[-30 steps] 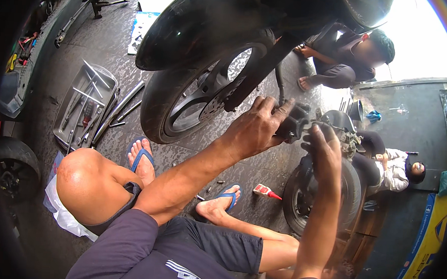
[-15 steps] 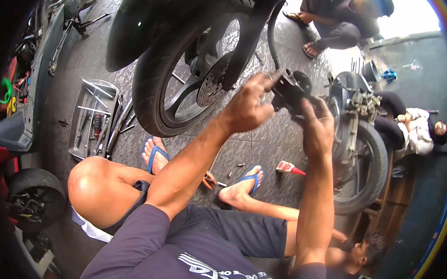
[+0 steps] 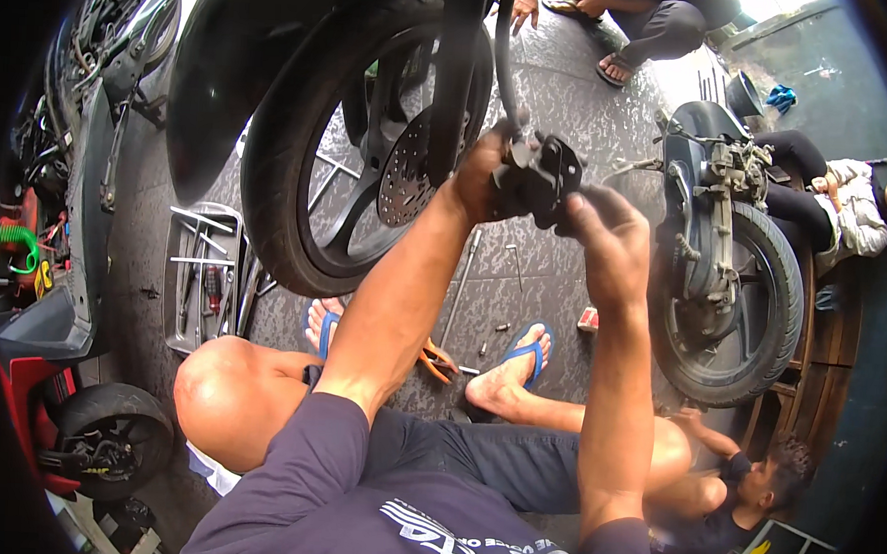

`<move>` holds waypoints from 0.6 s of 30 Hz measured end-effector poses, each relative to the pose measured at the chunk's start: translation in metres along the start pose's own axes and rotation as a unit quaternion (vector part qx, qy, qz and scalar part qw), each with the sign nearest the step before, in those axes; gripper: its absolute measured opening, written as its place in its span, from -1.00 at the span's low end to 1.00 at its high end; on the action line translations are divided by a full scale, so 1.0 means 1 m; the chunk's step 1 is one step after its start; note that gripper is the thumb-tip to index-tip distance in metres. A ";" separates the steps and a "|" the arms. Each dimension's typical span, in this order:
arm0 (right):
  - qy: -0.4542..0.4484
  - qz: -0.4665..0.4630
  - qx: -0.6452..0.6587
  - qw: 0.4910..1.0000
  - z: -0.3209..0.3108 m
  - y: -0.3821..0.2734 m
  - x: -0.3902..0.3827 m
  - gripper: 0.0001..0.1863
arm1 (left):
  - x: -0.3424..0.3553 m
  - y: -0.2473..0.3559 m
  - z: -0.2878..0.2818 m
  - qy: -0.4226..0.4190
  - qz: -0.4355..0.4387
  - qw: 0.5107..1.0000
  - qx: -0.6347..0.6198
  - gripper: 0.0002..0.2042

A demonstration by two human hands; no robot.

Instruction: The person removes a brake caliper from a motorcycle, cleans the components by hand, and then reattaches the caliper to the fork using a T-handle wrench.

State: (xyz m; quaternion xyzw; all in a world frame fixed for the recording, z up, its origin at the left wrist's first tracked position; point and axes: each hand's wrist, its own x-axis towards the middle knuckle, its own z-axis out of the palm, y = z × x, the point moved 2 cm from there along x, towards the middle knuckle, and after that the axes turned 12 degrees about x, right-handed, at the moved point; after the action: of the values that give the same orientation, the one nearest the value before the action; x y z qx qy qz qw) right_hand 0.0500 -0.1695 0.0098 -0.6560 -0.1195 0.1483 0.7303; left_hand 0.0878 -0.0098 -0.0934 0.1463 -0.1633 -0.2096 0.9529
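A dark brake caliper (image 3: pixel 543 185) is up in front of me, beside the motorcycle's front wheel (image 3: pixel 269 185). The black brake hose (image 3: pixel 503 67) runs down to it from above. My left hand (image 3: pixel 480 178) is closed around the caliper's left side, its fingers partly hidden and a little blurred. On the other side, my right hand (image 3: pixel 611 240) grips the bracket end between thumb and fingers, which are partly out of sight behind it. The drilled brake disc (image 3: pixel 406 188) sits on the wheel hub, left of my left hand and apart from the caliper.
A metal tray (image 3: pixel 170 310) of tools lies left on the floor. Orange-handled pliers (image 3: pixel 438 361), a long bar (image 3: pixel 461 288) and small parts lie near my feet. At right stands a motorcycle's rear wheel (image 3: pixel 784 292). People sit at far right, lower right (image 3: pixel 751 488) and top (image 3: pixel 662 29).
My left hand has gone from an extended finger at the caliper's top to a wrap around its left side. The caliper has turned, and the whole view has shifted.
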 end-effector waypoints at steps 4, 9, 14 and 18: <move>0.029 -0.019 -0.005 0.999 -0.020 0.027 -0.006 -0.75 | 0.006 -0.004 0.000 -0.015 0.003 1.000 0.004 -0.18; 0.056 -0.130 -0.152 0.978 -0.006 0.033 -0.014 -0.81 | 0.008 -0.001 -0.007 -0.025 0.000 1.000 0.003 -0.14; 0.063 -0.145 -0.200 0.967 0.009 0.022 -0.011 -0.82 | 0.008 -0.010 -0.010 -0.031 0.083 0.994 -0.058 -0.08; 0.033 -0.078 -0.042 0.996 -0.005 0.040 -0.007 -0.90 | -0.008 -0.004 -0.025 0.017 0.047 0.999 0.008 -0.27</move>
State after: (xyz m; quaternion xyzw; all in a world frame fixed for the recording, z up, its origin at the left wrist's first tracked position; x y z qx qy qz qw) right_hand 0.0432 -0.1729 -0.0309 -0.6796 -0.1521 0.0642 0.7147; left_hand 0.0891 -0.0048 -0.1189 0.1498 -0.1551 -0.1612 0.9631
